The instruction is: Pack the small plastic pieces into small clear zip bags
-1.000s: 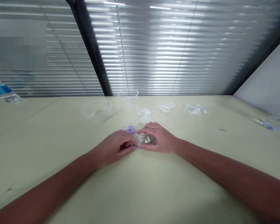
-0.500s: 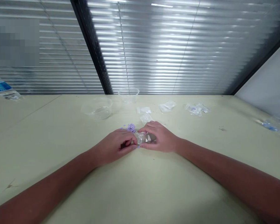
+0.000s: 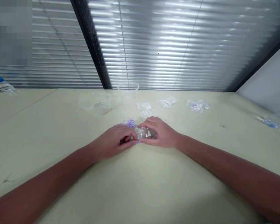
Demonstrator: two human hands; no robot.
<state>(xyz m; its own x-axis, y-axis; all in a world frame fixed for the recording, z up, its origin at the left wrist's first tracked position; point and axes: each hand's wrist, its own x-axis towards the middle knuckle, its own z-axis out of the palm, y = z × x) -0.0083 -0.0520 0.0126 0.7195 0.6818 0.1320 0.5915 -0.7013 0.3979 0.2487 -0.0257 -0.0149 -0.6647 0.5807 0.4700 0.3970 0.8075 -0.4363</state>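
Your right hand (image 3: 162,132) is gripping the clear container (image 3: 146,133), likely steadying it; your left hand (image 3: 115,140) is curling at its end, contents unclear.

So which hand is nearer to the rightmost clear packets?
Right. The right hand is left of the rightmost clear packets, on their near side; the left hand sits farther left.

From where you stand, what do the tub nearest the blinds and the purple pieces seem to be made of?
Tub: clear, smooth plastic, probably; blinds show through it. Purple pieces: matte, perhaps paper or foam; no glints, too small to tell.
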